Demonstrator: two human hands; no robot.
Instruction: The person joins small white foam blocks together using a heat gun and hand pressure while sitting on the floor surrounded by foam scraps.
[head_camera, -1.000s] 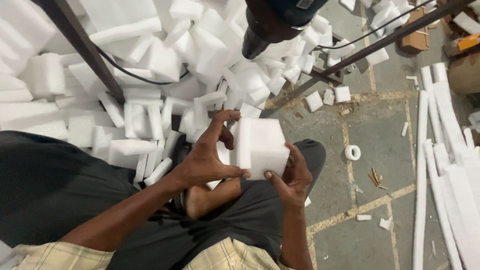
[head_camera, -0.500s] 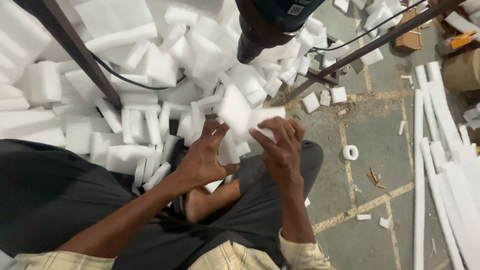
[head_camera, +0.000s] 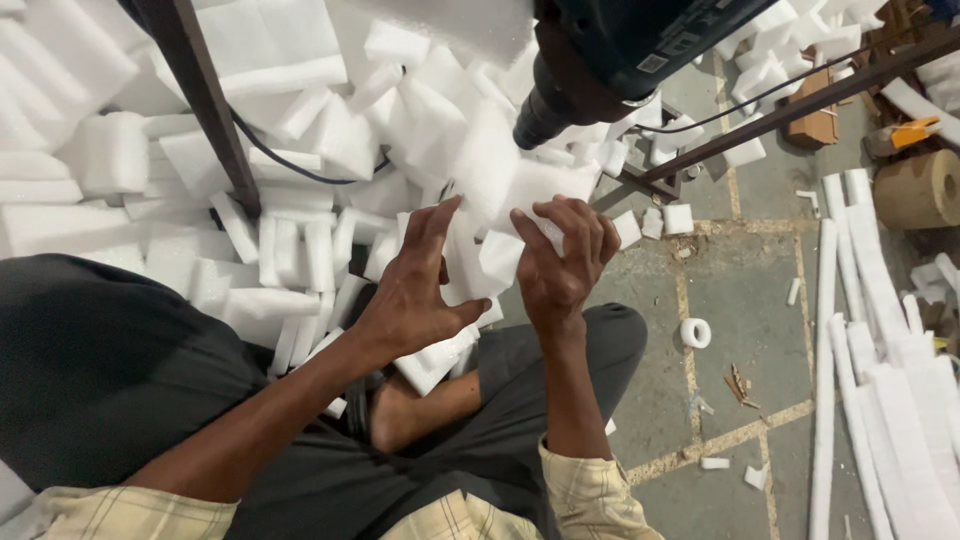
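I sit cross-legged on the floor and hold a white foam block (head_camera: 500, 195) up between both hands. My left hand (head_camera: 415, 285) presses its left side with fingers spread. My right hand (head_camera: 560, 260) grips its right edge with curled fingers. The block is raised close under the nose of a dark power tool (head_camera: 600, 60) fixed on a metal frame. A smaller foam piece (head_camera: 435, 362) lies by my knee below the hands.
A big heap of white foam offcuts (head_camera: 300, 150) fills the floor ahead and to the left. Dark metal frame bars (head_camera: 200, 100) cross the view. Long foam strips (head_camera: 880, 380), a tape roll (head_camera: 695, 332) and a cardboard roll (head_camera: 915, 190) lie on the right.
Both hands have lifted the foam block up and away from my lap toward the tool. The block has turned and the right hand has shifted to its upper right edge.
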